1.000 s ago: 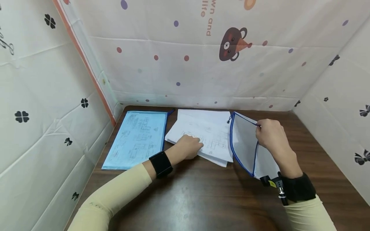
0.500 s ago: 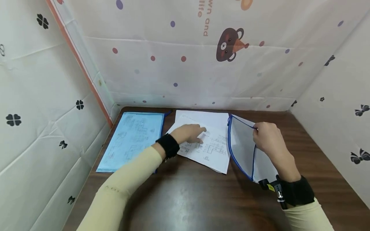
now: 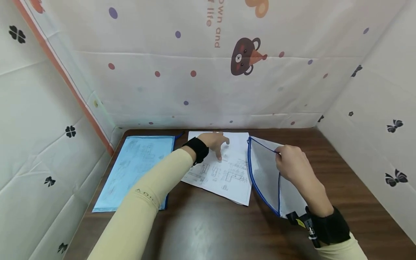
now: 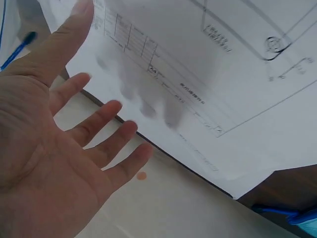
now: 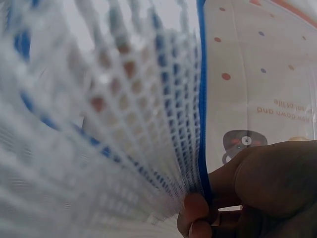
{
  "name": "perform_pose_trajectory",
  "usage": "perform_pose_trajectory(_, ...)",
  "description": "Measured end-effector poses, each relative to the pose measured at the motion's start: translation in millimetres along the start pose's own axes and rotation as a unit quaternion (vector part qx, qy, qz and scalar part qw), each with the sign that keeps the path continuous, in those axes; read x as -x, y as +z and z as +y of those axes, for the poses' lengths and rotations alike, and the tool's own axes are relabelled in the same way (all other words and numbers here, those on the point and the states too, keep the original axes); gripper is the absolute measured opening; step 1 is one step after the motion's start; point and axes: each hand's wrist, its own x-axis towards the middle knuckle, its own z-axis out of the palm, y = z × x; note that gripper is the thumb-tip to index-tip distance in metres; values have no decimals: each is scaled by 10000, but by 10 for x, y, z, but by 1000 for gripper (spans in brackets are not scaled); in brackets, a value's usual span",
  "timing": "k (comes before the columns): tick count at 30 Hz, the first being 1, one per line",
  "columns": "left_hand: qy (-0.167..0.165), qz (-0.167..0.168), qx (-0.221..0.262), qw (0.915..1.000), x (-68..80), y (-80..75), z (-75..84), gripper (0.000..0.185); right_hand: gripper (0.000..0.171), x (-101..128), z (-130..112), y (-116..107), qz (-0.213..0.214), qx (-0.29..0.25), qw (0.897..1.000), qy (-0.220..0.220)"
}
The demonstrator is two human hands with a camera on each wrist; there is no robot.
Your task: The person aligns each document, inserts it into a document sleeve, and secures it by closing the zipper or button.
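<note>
White sheets of paper printed with line drawings lie at the middle back of the table. Over their far part reaches my left hand, its fingers spread; in the left wrist view the palm of that hand faces the camera and holds nothing. To the right, my right hand pinches the upper edge of a white mesh zipper pouch with blue trim, which is held partly raised. The right wrist view shows its mesh gathered at the fingertips.
A blue mesh pouch with printed sheets inside lies flat at the left of the brown wooden table. A patterned white cloth stands as a wall behind, with more cloth at both sides.
My left hand has let go of the papers' near edge and moved away over their far part, fingers spreading. The sheets lie more squared up. My right hand keeps its pinch on the pouch.
</note>
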Motion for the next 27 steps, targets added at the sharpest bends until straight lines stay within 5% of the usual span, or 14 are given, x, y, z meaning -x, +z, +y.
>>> perform_pose_trajectory(12, -326, -359, -423, 9979, -273, 20, 50, 80, 21, 28, 107, 28, 175, 85, 9996, -213)
perform_pose_trajectory(16, -313, -378, -207, 9986, -226, 4, 12, 75, 22, 40, 94, 2, 137, 46, 9997, -175)
perform_pose_trajectory(21, 60, 17, 12, 10000, -145, -25, -14, 65, 21, 64, 129, -15, 202, 69, 9997, -149)
perform_pose_trajectory(27, 220, 587, -399, 9972, 76, -177, 8, 58, 24, 68, 155, 1, 360, -36, 9993, -98)
